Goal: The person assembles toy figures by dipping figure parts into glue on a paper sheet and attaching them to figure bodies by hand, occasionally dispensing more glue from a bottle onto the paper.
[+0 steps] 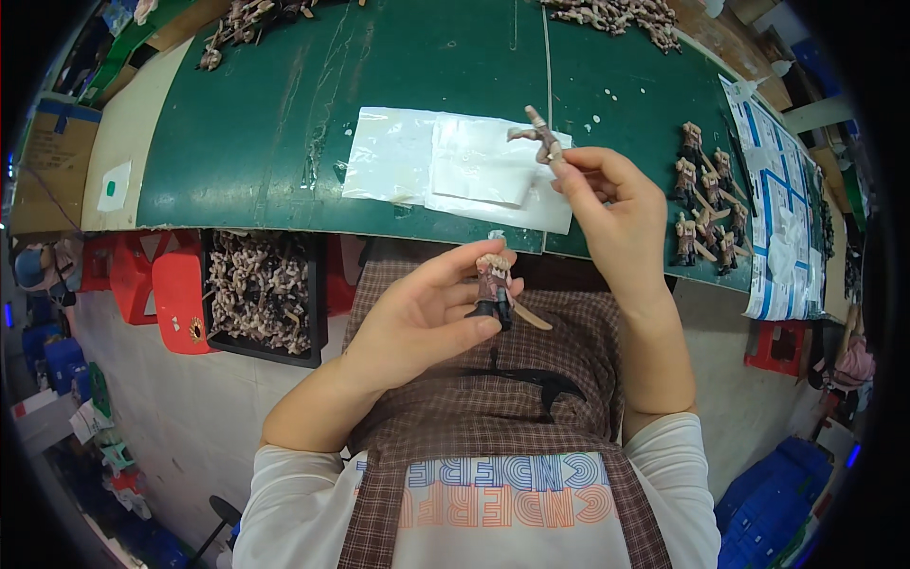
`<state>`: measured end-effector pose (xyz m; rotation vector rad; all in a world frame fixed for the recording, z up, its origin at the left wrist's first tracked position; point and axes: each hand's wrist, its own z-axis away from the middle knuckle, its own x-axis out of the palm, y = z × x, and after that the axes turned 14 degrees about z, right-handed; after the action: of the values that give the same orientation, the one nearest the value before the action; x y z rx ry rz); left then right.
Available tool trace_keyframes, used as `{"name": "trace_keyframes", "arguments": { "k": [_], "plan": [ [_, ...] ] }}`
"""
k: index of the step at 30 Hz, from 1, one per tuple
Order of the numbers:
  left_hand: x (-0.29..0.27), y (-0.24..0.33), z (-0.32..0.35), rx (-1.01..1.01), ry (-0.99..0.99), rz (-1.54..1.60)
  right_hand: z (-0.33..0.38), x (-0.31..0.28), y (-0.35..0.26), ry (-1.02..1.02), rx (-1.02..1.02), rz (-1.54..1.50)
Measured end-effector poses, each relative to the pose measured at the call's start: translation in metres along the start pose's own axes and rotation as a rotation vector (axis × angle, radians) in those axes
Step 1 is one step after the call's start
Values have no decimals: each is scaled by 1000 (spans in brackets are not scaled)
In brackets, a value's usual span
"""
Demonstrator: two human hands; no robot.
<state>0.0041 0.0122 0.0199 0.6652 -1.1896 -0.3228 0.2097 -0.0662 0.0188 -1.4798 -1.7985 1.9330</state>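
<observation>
In my left hand I hold a small painted figurine upright, its dark boots against my thumb. A flat tan blade-like piece juts from its lower right side. My right hand, raised over the table, pinches a slim brown-and-tan figurine part between thumb and fingertips. Beneath that part lies a white sheet in clear plastic on the green tabletop. Fingers hide some of both pieces.
Several finished-looking figurines stand at the right, beside taped paper sheets. Piles of small parts lie along the far edge. Left of my lap, a black crate full of figurine pieces rests by red stools.
</observation>
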Motion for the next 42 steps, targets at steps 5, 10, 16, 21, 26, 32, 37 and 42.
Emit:
{"name": "trace_keyframes", "arguments": {
  "k": [5, 10, 16, 21, 26, 32, 37, 42],
  "plan": [
    [6, 1, -1, 43, 16, -4, 17, -24, 6, -25, -417, -93],
    [14, 1, -1, 55, 9, 18, 45, -39, 0, -155, -555, -46],
    [22, -1, 1, 39, 9, 36, 53, -41, 1, -162, -656, 72],
    [24, 0, 2, 44, -25, -25, 54, -40, 2, -141, -670, 85],
    [23, -4, 5, 90, -62, -41, 59, -40, 1, -121, -693, 122],
    [16, -5, 7, 172, -181, 5, 68, -41, -7, -61, -707, 132],
    [4, -15, 4, 306, -185, -118, 72, -40, -11, -67, -798, 154],
    [5, -19, 3, 333, -87, -98, 64, -36, -17, -49, -800, 190]
  ]
}}
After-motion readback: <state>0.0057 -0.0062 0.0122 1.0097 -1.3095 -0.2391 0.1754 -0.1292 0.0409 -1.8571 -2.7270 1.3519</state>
